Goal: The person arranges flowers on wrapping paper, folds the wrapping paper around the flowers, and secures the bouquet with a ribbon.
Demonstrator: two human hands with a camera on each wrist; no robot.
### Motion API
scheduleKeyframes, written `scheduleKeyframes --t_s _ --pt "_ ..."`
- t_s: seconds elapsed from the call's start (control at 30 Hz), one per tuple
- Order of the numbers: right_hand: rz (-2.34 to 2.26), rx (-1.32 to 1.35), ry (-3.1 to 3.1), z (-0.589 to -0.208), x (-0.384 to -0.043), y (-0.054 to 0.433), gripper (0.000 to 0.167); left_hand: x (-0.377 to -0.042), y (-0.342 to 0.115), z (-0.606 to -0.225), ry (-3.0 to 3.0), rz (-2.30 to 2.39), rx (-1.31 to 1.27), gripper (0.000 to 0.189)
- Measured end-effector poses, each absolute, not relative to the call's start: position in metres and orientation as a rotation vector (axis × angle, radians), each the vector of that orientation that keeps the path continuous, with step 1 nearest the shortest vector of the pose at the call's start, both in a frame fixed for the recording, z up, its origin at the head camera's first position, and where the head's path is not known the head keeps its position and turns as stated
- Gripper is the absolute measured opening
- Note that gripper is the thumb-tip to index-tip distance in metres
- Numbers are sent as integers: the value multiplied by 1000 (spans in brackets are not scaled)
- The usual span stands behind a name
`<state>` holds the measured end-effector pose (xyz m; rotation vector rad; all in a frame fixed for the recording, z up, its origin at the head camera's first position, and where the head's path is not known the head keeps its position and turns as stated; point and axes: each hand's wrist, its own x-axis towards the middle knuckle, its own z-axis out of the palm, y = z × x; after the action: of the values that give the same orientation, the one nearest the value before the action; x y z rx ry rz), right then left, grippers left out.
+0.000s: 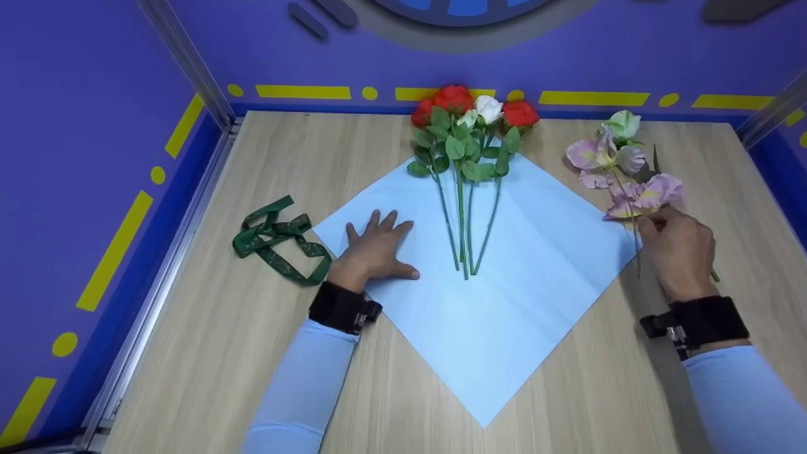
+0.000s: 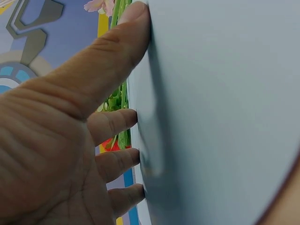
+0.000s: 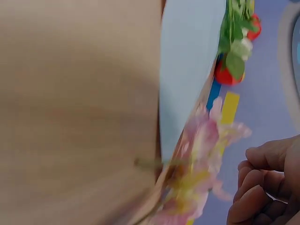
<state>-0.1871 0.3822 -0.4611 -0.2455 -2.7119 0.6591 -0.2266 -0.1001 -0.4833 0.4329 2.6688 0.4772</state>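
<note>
My left hand [image 1: 372, 252] lies on the left part of a light blue sheet of wrapping paper [image 1: 536, 252], fingers spread; in the left wrist view its thumb and fingertips press against the paper. Right of it, several red and white roses [image 1: 455, 98] with green stems lie across the paper's far corner. My right hand [image 1: 681, 252] is past the paper's right corner, beside pink-purple flowers [image 1: 656, 192], fingers loosely curled. In the right wrist view the hand [image 3: 265, 187] stands apart from the blurred pink flowers [image 3: 201, 140], with nothing visible between thumb and fingers.
A loosely coiled dark green ribbon [image 1: 252, 243] lies left of the paper. Behind the pink-purple flowers is a pale green-white bloom [image 1: 624, 124]. The wooden table [image 1: 239, 378] is bounded by blue-purple panels [image 1: 302, 57] at the back and sides.
</note>
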Motion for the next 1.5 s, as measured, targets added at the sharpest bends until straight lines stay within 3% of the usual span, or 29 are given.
scheduleKeyframes --t_s 0.6,0.87,1.2,1.5 --pt "627 -642 -3038 -468 -182 454 54 -227 -100 -482 2668 485 431 107" --pt "602 -622 -3125 -469 -181 463 35 -226 -102 -482 2662 514 439 105" --pt "617 -533 -3072 -470 -180 460 32 -225 -102 -481 2661 519 444 106" --pt "562 -563 -2947 -469 -181 454 40 -225 -101 -481 2657 514 440 105"
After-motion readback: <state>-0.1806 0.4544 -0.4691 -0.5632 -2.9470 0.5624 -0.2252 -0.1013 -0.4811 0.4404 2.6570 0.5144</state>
